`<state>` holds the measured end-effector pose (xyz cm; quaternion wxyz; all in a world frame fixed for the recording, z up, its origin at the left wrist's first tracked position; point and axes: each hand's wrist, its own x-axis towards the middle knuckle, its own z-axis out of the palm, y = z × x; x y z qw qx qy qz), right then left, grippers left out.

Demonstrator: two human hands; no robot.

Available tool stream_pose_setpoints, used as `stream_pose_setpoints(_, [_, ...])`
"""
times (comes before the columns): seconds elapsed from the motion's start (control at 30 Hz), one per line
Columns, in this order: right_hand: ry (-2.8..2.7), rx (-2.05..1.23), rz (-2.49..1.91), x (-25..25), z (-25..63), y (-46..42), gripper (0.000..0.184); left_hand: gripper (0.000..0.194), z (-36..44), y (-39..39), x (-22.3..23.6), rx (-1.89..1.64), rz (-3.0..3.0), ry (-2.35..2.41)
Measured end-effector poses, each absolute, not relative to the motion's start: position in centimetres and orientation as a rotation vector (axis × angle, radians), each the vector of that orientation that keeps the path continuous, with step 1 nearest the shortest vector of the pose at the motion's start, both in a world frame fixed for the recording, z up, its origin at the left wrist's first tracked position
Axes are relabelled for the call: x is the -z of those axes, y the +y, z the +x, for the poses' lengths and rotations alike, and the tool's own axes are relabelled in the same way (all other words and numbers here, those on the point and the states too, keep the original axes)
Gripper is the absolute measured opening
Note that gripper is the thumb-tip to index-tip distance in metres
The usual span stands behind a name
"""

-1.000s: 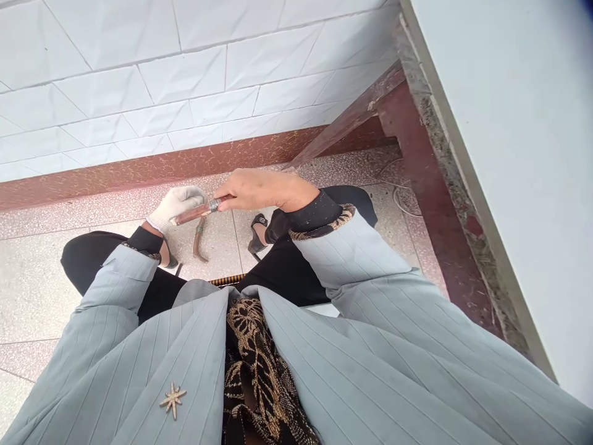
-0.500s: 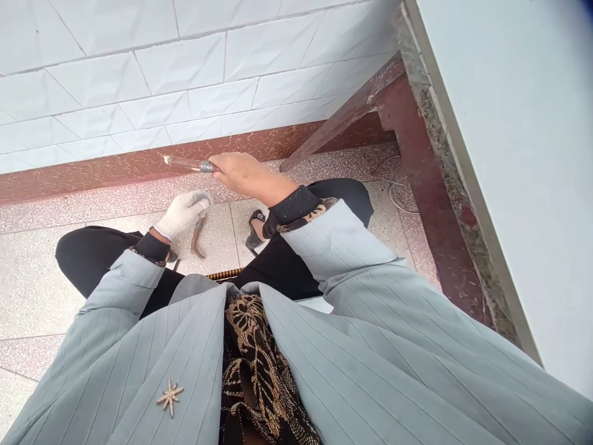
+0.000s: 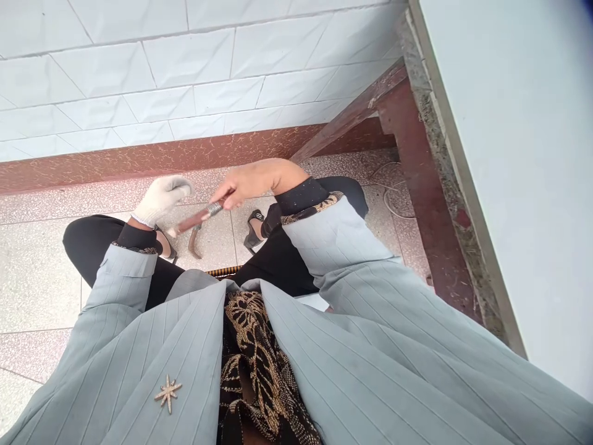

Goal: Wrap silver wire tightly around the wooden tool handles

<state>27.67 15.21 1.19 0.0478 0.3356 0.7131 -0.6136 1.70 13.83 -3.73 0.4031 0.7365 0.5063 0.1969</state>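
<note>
Bare and closed, my right hand (image 3: 248, 184) grips a brown stick-like tool (image 3: 193, 219) wound with silvery wire near my fingers. Its pale, blurred tip points down and left. My left hand (image 3: 162, 196) wears a white knitted glove and is held up to the left, apart from the tool. Its fingers are curled in, and whatever they hold, if anything, is hidden. Below the tool, a curved brown piece (image 3: 194, 242) resembling a bent handle shows against the floor; its upper end is partly covered by the tool.
Pale speckled floor tiles (image 3: 41, 266) lie under my feet, in dark shoes (image 3: 254, 228). A white tiled wall (image 3: 194, 55) with a red-brown skirting stands ahead. At right are a red-brown frame (image 3: 412, 142), a pale tabletop (image 3: 514, 123) and a loose cable (image 3: 393, 201).
My left hand has moved left and up, away from the curved piece. My right hand has shifted right and turned the tool's tip down and left toward my lap.
</note>
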Motion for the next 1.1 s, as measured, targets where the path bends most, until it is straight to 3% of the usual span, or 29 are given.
stream_pose_setpoints(0.17, [2.464,2.190,1.617,-3.6,27.9,14.9,0.015,0.019,2.3,14.1,5.3,-0.672,1.659,1.225])
stream_pose_setpoints(0.3, [2.508,2.154,1.832,-1.4,26.6,15.5,0.009,0.023,3.4,13.6,6.6,-0.527,1.731,1.111])
stream_pose_setpoints(0.37, [2.485,1.887,2.063,-0.4,26.2,16.1,0.013,0.025,3.6,13.4,6.8,-0.478,1.782,1.071])
stream_pose_setpoints(0.47, [2.430,1.225,2.277,0.3,26.2,16.8,0.014,0.026,3.7,13.0,6.4,-0.387,1.845,1.016])
stream_pose_setpoints(0.57, [2.403,0.685,2.125,0.3,26.4,16.8,0.023,0.027,3.7,12.6,5.6,-0.291,1.845,0.982])
stream_pose_setpoints(0.67, [2.286,0.479,1.755,0.2,26.1,16.1,0.030,0.029,3.5,12.6,4.9,-0.309,1.828,1.007])
stream_pose_setpoints(0.77, [2.162,0.560,1.287,0.1,25.3,15.1,0.025,0.028,3.0,12.9,4.8,-0.358,1.817,1.057])
stream_pose_setpoints(0.93, [2.214,1.070,0.823,-0.5,25.2,14.4,0.019,0.023,2.2,13.7,5.4,-0.450,1.724,1.109])
stream_pose_setpoints(1.03, [2.509,1.335,0.860,-1.4,26.5,14.7,0.012,0.021,2.1,14.1,6.1,-0.552,1.588,1.133])
stream_pose_setpoints(1.1, [2.640,1.484,1.185,-2.1,27.4,14.9,0.009,0.020,2.3,14.3,6.6,-0.602,1.503,1.078])
